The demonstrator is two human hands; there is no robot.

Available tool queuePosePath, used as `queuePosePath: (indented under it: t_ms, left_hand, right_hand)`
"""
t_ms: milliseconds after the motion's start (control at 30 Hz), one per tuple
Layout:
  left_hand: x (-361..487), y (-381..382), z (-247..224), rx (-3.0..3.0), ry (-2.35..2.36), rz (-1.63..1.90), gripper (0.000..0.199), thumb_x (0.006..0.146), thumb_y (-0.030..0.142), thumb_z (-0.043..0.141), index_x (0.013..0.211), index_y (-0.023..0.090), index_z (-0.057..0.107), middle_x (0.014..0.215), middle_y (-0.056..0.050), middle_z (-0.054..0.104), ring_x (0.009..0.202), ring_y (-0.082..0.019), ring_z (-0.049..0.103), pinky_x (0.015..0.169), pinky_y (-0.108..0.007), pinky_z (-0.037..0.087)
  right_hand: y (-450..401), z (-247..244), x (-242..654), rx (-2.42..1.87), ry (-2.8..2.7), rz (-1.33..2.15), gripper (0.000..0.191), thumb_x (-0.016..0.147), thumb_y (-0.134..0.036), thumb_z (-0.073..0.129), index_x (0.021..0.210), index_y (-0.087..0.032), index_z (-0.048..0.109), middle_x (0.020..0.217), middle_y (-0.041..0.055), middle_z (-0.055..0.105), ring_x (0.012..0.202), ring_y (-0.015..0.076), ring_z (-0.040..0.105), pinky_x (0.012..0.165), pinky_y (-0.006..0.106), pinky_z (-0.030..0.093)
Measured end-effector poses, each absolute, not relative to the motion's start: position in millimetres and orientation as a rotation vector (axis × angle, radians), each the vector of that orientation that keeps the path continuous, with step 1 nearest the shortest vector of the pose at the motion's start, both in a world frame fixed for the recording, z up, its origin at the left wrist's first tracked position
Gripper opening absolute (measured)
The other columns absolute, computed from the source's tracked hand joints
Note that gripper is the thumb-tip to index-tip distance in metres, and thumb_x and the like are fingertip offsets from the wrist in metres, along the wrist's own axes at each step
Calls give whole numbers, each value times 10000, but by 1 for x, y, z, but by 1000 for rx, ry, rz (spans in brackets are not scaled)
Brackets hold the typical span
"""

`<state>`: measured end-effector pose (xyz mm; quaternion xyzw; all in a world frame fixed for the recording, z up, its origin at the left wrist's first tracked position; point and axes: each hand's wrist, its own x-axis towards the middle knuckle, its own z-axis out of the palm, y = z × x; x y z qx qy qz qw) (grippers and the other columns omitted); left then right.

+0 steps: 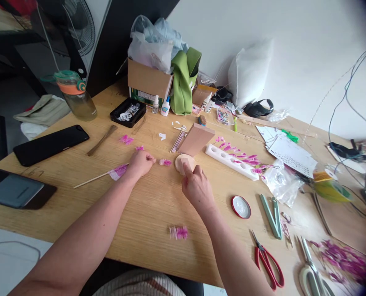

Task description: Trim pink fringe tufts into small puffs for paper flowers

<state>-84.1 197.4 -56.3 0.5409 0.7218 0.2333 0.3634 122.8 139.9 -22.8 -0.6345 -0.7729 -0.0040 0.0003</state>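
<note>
Near the table's middle, my right hand (197, 187) reaches its index finger onto a small pale round piece (180, 164) in front of a pinkish block (196, 139); the other fingers curl in. My left hand (141, 163) is closed in a pinch, and whatever is between its fingertips is too small to name. Just right of those fingertips lies a small pink-and-clear bundle (165, 162). A thin stick (92, 180) and a pink-purple piece (119, 172) lie beside my left wrist. Another pink bundle (178, 232) rests nearer the front edge.
A white holder (230, 161) with pink sprigs, a red-rimmed lid (241, 206), green tweezers (270, 216), red-handled pliers (267, 263) and scissors (312, 271) lie on the right. Phones (51, 144), a bottle (76, 98) and a black tray (127, 112) stand or lie on the left.
</note>
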Motion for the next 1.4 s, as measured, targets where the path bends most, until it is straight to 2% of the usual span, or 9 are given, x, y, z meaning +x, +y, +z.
queuePosePath:
  t_ms: [133, 467, 833, 1033, 1233, 1400]
  left_hand:
    - [-83, 198, -57, 1404, 1877, 593, 174, 806, 290, 626, 799, 145, 722, 661, -50, 673, 486, -127, 536, 572, -254, 426]
    - [-83, 195, -50, 1417, 1872, 618, 171, 804, 270, 626, 767, 140, 731, 448, 15, 540, 387, -126, 489, 501, -244, 408]
    - [-83, 194, -50, 1364, 1804, 620, 135, 783, 238, 653, 703, 141, 702, 477, 28, 528, 360, -90, 408, 433, -231, 345]
    - [-84, 194, -51, 1368, 1788, 608, 160, 775, 262, 659, 653, 165, 695, 451, 29, 518, 377, -102, 435, 479, -240, 382]
    - [-85, 197, -54, 1360, 1839, 583, 148, 798, 272, 629, 758, 165, 723, 508, 10, 576, 390, -114, 469, 489, -245, 393]
    - [-85, 196, -50, 1395, 1840, 597, 169, 794, 257, 627, 671, 164, 695, 460, 20, 535, 389, -117, 482, 507, -243, 412]
  right_hand:
    - [144, -19, 117, -2048, -2415, 19, 541, 842, -159, 470, 1380, -213, 456, 988, 126, 535, 878, 258, 576, 698, 312, 411]
    - [135, -14, 126, -1965, -2346, 69, 500, 862, -167, 452, 1357, -233, 487, 917, 85, 532, 815, 211, 575, 690, 279, 406]
    - [131, -15, 127, -1862, -2385, -34, 504, 882, -163, 440, 1383, -210, 456, 934, 87, 506, 808, 208, 517, 706, 284, 400]
    - [131, -19, 125, -1901, -2470, -2, 553, 864, -127, 433, 1413, -191, 405, 939, 98, 515, 827, 220, 539, 707, 294, 410]
    - [153, -21, 110, -2027, -2434, -26, 493, 874, -162, 448, 1365, -204, 445, 982, 119, 526, 882, 239, 575, 695, 294, 427]
    - [156, -21, 110, -2012, -2388, -4, 500, 878, -169, 449, 1376, -216, 449, 973, 114, 530, 873, 236, 589, 686, 291, 419]
